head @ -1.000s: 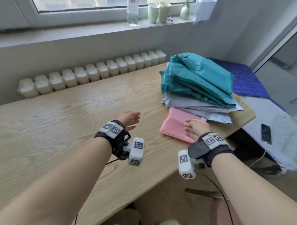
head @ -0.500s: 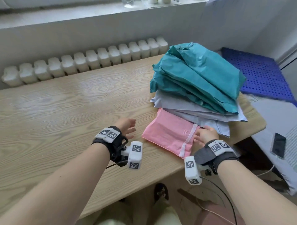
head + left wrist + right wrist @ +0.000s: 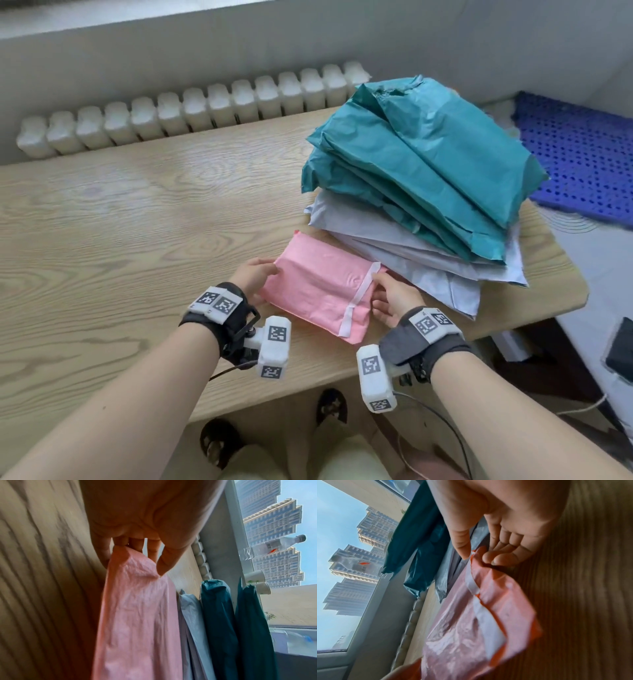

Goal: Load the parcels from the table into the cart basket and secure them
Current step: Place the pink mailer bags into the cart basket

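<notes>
Both my forearms reach forward, bare, each wrist strapped with a dark band and a white marker block. My left hand [image 3: 254, 278] has its fingers [image 3: 102, 555] curled under and thumb on top, pinching the pink parcel [image 3: 318, 287] at its left end. My right hand [image 3: 394, 297] pinches its right end, thumb against fingertips.

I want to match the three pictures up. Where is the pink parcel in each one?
Head: the pink parcel lies low in the middle, between both hands on the wooden table.
Left wrist: it runs from the centre down to the bottom edge, under the left hand.
Right wrist: it fills the lower middle, below the right hand.
Shared landmark: the teal parcels beside it.
</notes>
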The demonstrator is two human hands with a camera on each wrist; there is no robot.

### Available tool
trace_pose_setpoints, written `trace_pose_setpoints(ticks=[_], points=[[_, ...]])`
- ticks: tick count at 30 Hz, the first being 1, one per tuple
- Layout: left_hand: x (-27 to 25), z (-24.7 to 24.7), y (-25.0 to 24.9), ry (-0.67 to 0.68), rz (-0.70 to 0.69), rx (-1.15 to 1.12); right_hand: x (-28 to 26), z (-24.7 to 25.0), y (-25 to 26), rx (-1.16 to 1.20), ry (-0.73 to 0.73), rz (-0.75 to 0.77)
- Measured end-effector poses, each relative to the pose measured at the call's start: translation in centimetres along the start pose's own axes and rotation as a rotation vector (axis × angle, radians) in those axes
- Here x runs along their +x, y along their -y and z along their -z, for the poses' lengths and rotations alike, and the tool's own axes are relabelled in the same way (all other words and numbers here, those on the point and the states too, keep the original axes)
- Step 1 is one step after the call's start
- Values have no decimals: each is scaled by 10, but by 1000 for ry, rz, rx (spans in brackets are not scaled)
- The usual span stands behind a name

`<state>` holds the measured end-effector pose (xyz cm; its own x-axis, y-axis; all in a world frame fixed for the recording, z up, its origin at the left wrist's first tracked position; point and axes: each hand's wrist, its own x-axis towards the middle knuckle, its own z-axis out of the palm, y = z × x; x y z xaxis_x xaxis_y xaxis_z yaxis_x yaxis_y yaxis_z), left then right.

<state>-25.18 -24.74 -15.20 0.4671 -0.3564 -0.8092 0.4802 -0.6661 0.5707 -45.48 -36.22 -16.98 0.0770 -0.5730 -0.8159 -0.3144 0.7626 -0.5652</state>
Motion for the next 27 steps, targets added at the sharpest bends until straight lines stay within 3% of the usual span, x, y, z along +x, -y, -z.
trace_pose_setpoints(ticks=[6, 13, 18, 22, 27], points=[[-17, 39, -6, -76, -55, -149, -13, -39, 19, -25, 156, 81], [-52, 121, -19, -102, -45, -497, -60, -116, 43, -117, 428, 138], [-83, 179, -23, -81, -76, -583, -103, -173, 56, -378, 585, 382], [-103, 230, -11, -152, -128, -631, -144, -212, 57, -525, 603, 473], [-120, 283, 11, -232, -235, -728, -171, -259, 44, -486, 519, 474]])
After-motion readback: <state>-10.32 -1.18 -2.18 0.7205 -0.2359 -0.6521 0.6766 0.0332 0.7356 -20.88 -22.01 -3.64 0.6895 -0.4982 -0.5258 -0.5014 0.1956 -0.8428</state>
